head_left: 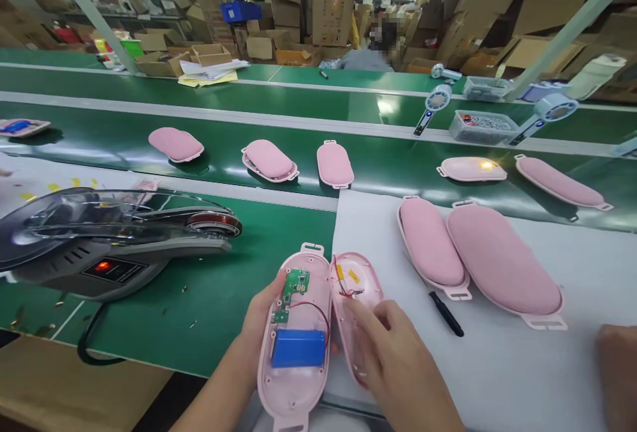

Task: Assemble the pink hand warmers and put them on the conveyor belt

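My left hand (pixel 266 316) is closed round the left edge of an open pink oval shell half (pixel 293 389). Inside it sit a green circuit board (pixel 295 283) and a blue battery pack (pixel 298 348), with thin red and black wires (pixel 318 309). My right hand (pixel 393 359) is closed on a second pink shell half (pixel 359 269), tilted beside the first. Yellow tape pieces (pixel 353 276) and wire ends show inside that half. The right fingertips are partly hidden within it.
Two closed pink cases (pixel 430 239) and a black-handled tool (pixel 446 314) lie on white sheeting to the right. A grey machine (pixel 114 246) with a lit red switch stands left. Several pink cases (pixel 335 164) rest on the green belt ahead. Another person's hand (pixel 617 365) is at far right.
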Demonstrator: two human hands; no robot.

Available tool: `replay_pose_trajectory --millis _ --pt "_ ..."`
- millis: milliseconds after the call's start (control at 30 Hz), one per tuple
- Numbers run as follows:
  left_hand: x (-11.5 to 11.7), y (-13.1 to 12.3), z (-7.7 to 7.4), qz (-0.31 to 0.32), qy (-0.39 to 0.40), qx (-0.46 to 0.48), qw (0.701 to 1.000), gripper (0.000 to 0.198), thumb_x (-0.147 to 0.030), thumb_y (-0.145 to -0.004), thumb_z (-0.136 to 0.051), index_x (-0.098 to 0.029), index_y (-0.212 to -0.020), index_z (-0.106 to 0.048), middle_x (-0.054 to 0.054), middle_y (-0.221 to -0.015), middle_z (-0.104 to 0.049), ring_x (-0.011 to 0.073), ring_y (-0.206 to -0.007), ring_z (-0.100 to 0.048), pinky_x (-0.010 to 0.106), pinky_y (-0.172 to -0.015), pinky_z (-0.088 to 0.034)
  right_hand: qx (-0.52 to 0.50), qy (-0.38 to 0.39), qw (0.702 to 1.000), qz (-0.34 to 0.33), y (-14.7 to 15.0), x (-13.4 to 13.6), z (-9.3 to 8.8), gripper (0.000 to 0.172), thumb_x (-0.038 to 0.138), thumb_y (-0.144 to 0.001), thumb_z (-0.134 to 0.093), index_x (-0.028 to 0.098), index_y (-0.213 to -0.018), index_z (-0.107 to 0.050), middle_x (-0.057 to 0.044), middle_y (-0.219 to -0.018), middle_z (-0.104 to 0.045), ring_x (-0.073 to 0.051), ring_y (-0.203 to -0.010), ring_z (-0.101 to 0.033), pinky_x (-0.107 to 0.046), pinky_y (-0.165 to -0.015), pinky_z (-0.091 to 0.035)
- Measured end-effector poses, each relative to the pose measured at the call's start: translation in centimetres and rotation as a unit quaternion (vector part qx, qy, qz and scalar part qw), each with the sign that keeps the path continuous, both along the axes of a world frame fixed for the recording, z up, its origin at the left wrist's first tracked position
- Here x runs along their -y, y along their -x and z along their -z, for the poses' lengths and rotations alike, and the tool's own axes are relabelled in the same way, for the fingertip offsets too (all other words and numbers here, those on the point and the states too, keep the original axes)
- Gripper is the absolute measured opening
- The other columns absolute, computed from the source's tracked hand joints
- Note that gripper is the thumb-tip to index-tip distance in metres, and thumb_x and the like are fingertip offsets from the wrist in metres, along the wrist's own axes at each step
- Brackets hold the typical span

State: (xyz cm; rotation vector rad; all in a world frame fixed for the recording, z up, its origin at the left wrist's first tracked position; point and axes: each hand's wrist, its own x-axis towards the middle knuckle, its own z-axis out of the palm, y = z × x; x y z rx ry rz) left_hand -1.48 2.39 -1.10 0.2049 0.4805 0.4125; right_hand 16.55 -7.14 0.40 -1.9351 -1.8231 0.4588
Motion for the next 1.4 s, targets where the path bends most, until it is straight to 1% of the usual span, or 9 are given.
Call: replay_pose_trajectory --millis 167,333,433,533,733,900,1033,1233,1400 --pt "0.0 0.1 0.2 0.011 -0.003 0.016 1.000 0.074 -0.065 -0.077 -0.052 -0.005 -0.120 -0.060 0.018 -0.097 -0.073 0.0339 -0.087 -0.068 0.049 -0.086 -0.047 -0.135 0.009 0.991 0.009 -0.1 0.6 -0.1 0.038 0.025 -0.094 -0.034 0.028 -0.119 -0.063 -0.006 -0.088 -0.067 -0.019 -0.074 -0.063 -0.029 -0.065 -0.050" --pt "0.4 -0.5 0.0 0.027 -0.003 0.055 0.998 0.075 -0.067 -0.076 -0.053 -0.004 -0.116 -0.062 0.016 -0.097 -0.073 0.0293 -0.091 -0.067 0.038 -0.082 -0.048 -0.365 0.144 0.919 -0.044 -0.1 -0.4 -3.4 0.022 0.031 -0.087 -0.055 0.026 -0.102 -0.069 0.001 -0.075 -0.069 -0.015 -0.068 -0.063 -0.023 -0.062 -0.049" --pt "0.7 -0.8 -0.7 0.039 -0.018 0.055 0.998 0.071 -0.064 -0.079 -0.052 -0.002 -0.112 -0.064 0.017 -0.092 -0.073 0.0280 -0.085 -0.068 0.037 -0.079 -0.049 -0.322 0.082 0.942 -0.050 0.4 -1.4 -4.1 0.024 0.023 -0.088 -0.049 0.026 -0.091 -0.072 0.000 -0.072 -0.066 -0.014 -0.067 -0.060 -0.024 -0.064 -0.048" --pt "1.0 -0.9 -2.1 0.018 -0.055 0.028 0.998 0.063 -0.055 -0.084 -0.051 -0.005 -0.120 -0.061 0.017 -0.101 -0.072 0.0314 -0.098 -0.066 0.041 -0.089 -0.047 -0.254 0.007 0.967 -0.025 1.2 -2.3 -3.7 0.026 0.025 -0.088 -0.048 0.026 -0.082 -0.073 -0.004 -0.083 -0.064 -0.015 -0.071 -0.058 -0.026 -0.062 -0.046" --pt "1.6 -1.4 -3.9 -0.024 -0.099 -0.072 0.992 0.060 -0.048 -0.078 -0.065 -0.008 -0.123 -0.060 0.018 -0.104 -0.072 0.0337 -0.102 -0.066 0.045 -0.095 -0.045 -0.260 0.086 0.962 0.007 1.8 -3.2 -3.5 0.026 0.031 -0.089 -0.049 0.023 -0.071 -0.066 -0.001 -0.063 -0.065 -0.017 -0.062 -0.060 -0.025 -0.058 -0.042" --pt "1.6 -2.5 -3.7 -0.069 -0.159 -0.090 0.981 0.068 -0.049 -0.068 -0.075 -0.010 -0.122 -0.062 0.016 -0.105 -0.072 0.0334 -0.105 -0.064 0.039 -0.093 -0.047 -0.241 0.038 0.969 -0.043 1.4 -3.1 -3.6 0.026 0.026 -0.092 -0.039 0.023 -0.093 -0.065 -0.003 -0.082 -0.069 -0.017 -0.072 -0.061 -0.025 -0.063 -0.043" --pt "1.9 -2.7 -4.3 -0.073 -0.139 -0.069 0.985 0.071 -0.046 -0.073 -0.071 -0.013 -0.132 -0.053 0.015 -0.104 -0.072 0.0326 -0.102 -0.066 0.042 -0.092 -0.047 -0.241 0.059 0.968 -0.037 1.3 -3.1 -4.2 0.026 0.025 -0.088 -0.041 0.022 -0.070 -0.059 -0.001 -0.068 -0.062 -0.015 -0.062 -0.054 -0.025 -0.055 -0.037" --pt "2.4 -2.3 -4.5 -0.061 -0.110 -0.109 0.986 0.074 -0.046 -0.075 -0.069 -0.015 -0.138 -0.046 0.014 -0.103 -0.072 0.0277 -0.085 -0.069 0.040 -0.085 -0.049 -0.398 0.203 0.895 0.016 0.7 -3.8 -4.8 0.015 0.029 -0.078 -0.054 0.020 -0.072 -0.063 0.001 -0.063 -0.061 -0.012 -0.057 -0.053 -0.022 -0.052 -0.039" --pt "2.3 -2.4 -4.5 -0.048 -0.160 -0.116 0.979 0.071 -0.053 -0.074 -0.069 -0.013 -0.131 -0.053 0.012 -0.084 -0.074 0.0284 -0.079 -0.070 0.040 -0.079 -0.051 -0.458 0.235 0.857 0.016 0.2 -4.4 -5.4 0.017 0.031 -0.077 -0.057 0.017 -0.074 -0.066 0.003 -0.061 -0.058 -0.009 -0.054 -0.051 -0.020 -0.051 -0.041"
